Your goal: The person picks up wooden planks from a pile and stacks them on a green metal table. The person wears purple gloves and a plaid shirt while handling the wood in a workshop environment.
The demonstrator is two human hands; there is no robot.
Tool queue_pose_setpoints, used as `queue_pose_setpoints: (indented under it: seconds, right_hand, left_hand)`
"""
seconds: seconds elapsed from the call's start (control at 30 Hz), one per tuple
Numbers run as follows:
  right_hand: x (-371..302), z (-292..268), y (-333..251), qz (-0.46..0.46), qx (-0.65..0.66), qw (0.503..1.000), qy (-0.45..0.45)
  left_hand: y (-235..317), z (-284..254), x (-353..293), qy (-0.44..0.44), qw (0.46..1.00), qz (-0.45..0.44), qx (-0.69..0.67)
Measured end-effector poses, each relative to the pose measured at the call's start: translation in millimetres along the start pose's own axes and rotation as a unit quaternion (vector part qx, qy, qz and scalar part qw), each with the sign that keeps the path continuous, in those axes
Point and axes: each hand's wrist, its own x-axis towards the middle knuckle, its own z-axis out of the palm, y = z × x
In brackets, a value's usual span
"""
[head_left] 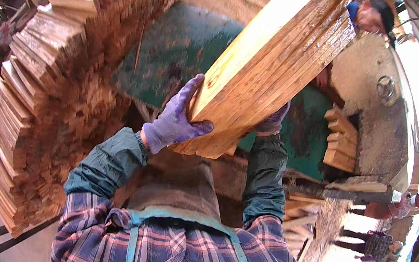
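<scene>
A thick bundle of long pale boards (264,71) is held up in front of me, tilted with its far end up and to the right. My left hand (176,120), in a purple glove, grips the bundle's left side near its close end, thumb below and fingers along the edge. On the opposite side, my right hand (275,122) is pressed against the boards; its fingers are mostly hidden behind them. Below and beyond the bundle lies a green worktable (172,36) with worn, dirty patches.
A tall stack of planks (60,76) rises along the left. Short wood blocks (341,145) sit at the table's right, near a machine with a handwheel (385,87). A co-worker (374,17) is at the far right. Two more people (372,243) stand farther off at the right.
</scene>
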Motion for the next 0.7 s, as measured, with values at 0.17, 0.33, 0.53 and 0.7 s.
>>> queue_pose_setpoints:
  seconds: [0.17,0.33,0.53,0.7]
  right_hand:
    - [28.0,-17.1,36.8,-0.03,-0.115,0.984,-0.13]
    - [6.0,-56.5,153.1,0.16,0.148,0.947,-0.235]
    - [29.9,-35.7,212.3,0.096,-0.242,0.89,-0.375]
    - [24.4,90.9,223.9,0.311,0.058,0.891,-0.326]
  left_hand:
    - [-24.7,-19.7,48.4,0.006,0.981,0.065,-0.18]
    - [-68.2,-26.9,35.2,0.02,0.993,-0.011,-0.114]
    - [-53.6,-57.2,-22.4,0.199,0.972,0.022,-0.126]
    - [-0.1,-110.4,-121.6,0.292,0.955,0.032,-0.049]
